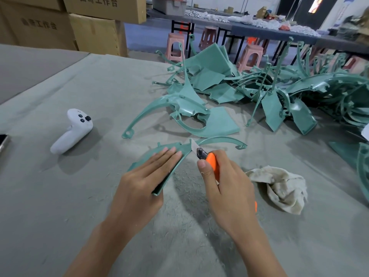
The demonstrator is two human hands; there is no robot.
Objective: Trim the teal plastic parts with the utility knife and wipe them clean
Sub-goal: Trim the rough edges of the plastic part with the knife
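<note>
The teal plastic part (171,154) being worked on sits on the grey cloth-covered table (60,196), right in front of the person, with its curved arm (223,141) sweeping off to the right. The left hand (143,182) is flat on top of it, fingers (169,154) held together and pressing the panel down. The right hand (225,182) is wrapped around the orange utility knife (207,158), thumb up along the handle, blade (193,145) out and touching the part's edge just past the left fingertips.

That's the bit that worries me. The blade is really close to those fingertips, so if it skips off a burr or the part shifts under the palm, the cut could run toward the hand. The part is curved and only held at one end, so I'd guess it can rock. Pushing too hard could also gouge the edge instead of shaving the flash.

The rag (283,186) is crumpled just beside the knife hand, handy for wiping. Another teal part (179,114) lies just behind, and a big pile of teal parts (299,90) sits further back right. A white controller (73,128) is off to the left, well apart from the work.
</note>
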